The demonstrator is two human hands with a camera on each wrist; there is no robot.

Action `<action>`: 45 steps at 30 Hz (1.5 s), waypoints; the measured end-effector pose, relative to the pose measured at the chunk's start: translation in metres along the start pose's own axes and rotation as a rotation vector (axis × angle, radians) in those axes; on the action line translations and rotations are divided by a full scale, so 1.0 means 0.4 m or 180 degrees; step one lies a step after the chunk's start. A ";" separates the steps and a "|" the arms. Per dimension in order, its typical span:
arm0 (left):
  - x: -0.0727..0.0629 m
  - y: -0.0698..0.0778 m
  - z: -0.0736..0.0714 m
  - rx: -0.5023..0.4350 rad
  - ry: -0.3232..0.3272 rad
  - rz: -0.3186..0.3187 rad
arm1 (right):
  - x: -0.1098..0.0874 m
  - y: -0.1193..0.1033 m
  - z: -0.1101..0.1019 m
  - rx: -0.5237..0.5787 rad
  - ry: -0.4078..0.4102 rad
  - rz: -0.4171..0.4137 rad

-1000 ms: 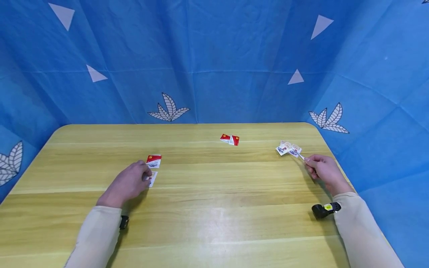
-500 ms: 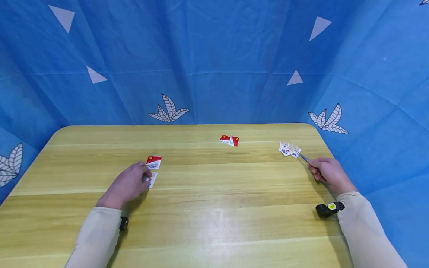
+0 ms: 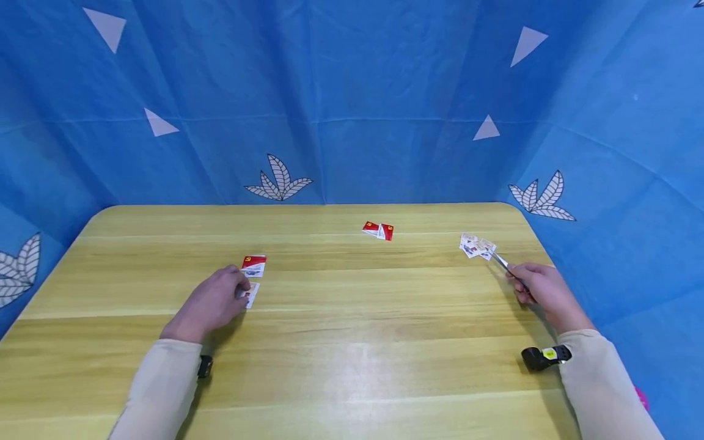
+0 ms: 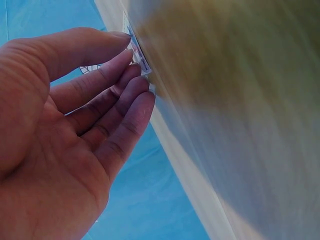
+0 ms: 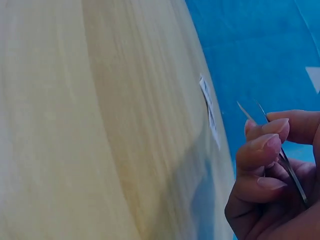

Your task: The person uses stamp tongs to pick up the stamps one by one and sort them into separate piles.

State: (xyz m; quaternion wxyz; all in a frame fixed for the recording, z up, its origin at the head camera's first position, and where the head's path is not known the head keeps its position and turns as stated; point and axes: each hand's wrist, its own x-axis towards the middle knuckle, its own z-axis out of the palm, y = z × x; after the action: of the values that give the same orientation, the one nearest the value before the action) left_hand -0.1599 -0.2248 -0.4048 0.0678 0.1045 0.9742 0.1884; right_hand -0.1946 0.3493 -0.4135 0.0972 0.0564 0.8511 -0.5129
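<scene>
My right hand (image 3: 543, 290) holds a pair of metal tweezers (image 3: 502, 261), pointing at several overlapping pale stamps (image 3: 470, 245) near the table's right side. In the right wrist view the tweezers' (image 5: 292, 176) two tips stand apart with nothing visible between them. On the left, my left hand (image 3: 211, 304) rests with its fingertips at a pale stamp (image 3: 253, 296), which it partly covers. Its thumb and fingers are gently bent beside that stamp (image 4: 141, 54) in the left wrist view; I see no grip on it. Just beyond lies a red-and-white stamp (image 3: 253, 264).
Two red-and-white stamps (image 3: 378, 230) lie side by side, touching or overlapping, near the table's far edge. The wooden table (image 3: 352, 330) ends at a blue curtain (image 3: 385, 110) behind and to the right.
The top pale stamp on the right shifted rightward over the others between the first two frames. My right hand drew back slightly with the tweezers. My left hand stayed in place.
</scene>
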 end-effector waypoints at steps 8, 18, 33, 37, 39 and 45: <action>-0.003 -0.003 -0.006 -0.0002 -0.0019 -0.0025 | -0.011 -0.036 0.034 0.0129 -0.0321 -0.0213; -0.007 -0.005 0.001 -0.0012 0.0003 0.0032 | -0.014 -0.067 0.082 0.0036 -0.0571 -0.0214; -0.001 -0.002 -0.004 -0.0136 -0.0015 0.0066 | -0.023 -0.122 0.140 -0.0132 -0.0996 -0.0447; 0.001 -0.001 -0.004 -0.0127 -0.0014 0.0055 | -0.023 -0.129 0.161 -0.0203 -0.1116 -0.0459; 0.001 -0.001 -0.003 -0.0133 -0.0016 0.0044 | -0.024 -0.133 0.172 -0.0226 -0.1171 -0.0473; -0.003 0.002 -0.004 -0.0174 -0.0025 -0.0016 | -0.023 -0.147 0.202 -0.0229 -0.1264 -0.0492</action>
State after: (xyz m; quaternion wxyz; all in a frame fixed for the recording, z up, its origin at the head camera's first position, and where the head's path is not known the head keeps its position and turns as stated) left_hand -0.1589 -0.2249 -0.4032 0.0750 0.1009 0.9686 0.2144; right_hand -0.1884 0.2505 -0.3977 0.2253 -0.1147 0.8348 -0.4891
